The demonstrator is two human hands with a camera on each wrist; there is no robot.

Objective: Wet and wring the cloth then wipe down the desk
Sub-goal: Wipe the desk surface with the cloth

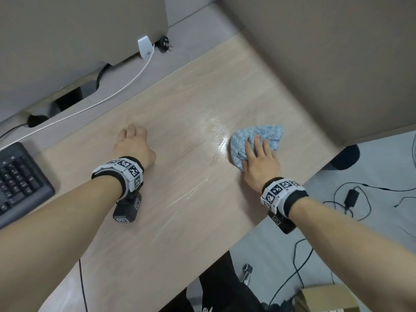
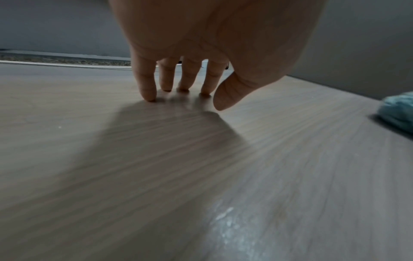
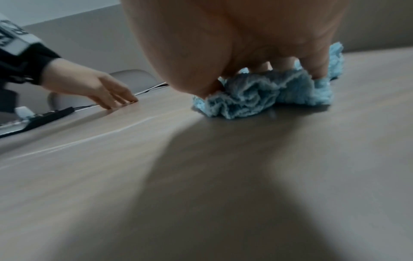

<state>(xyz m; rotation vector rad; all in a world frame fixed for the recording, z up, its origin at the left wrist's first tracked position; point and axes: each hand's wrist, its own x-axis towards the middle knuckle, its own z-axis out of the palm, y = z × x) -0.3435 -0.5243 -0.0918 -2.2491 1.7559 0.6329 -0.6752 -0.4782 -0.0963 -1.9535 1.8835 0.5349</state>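
The right hand (image 1: 258,163) lies flat on top of a fluffy light blue cloth (image 1: 256,140) and presses it down on the pale wood surface (image 1: 180,199). Its fingers (image 1: 256,145) are straight and spread a little over the cloth. In the right wrist view the bunched-up cloth (image 3: 257,98) sits squashed under the hand (image 3: 234,44), touching the surface (image 3: 201,176).

The cloth is on the right part of the surface, near the tall grey-brown wall panel (image 1: 337,64). Just left of the cloth there is a shiny wet patch (image 1: 216,127), and thin wet streaks (image 1: 180,199) run toward the near edge.

The left hand (image 1: 132,145) holds nothing. It is well apart from the cloth, to its left. Its fingers (image 2: 145,83) are straight and a little apart, and the tips touch the surface (image 2: 223,176). The thumb hangs loose beside them.

A dark grey keyboard (image 1: 18,181) sits at the far left. A white cable (image 1: 108,95) runs along the back of the surface to a small white plug block (image 1: 145,47). Black cables (image 1: 360,199) lie on the grey floor to the right.
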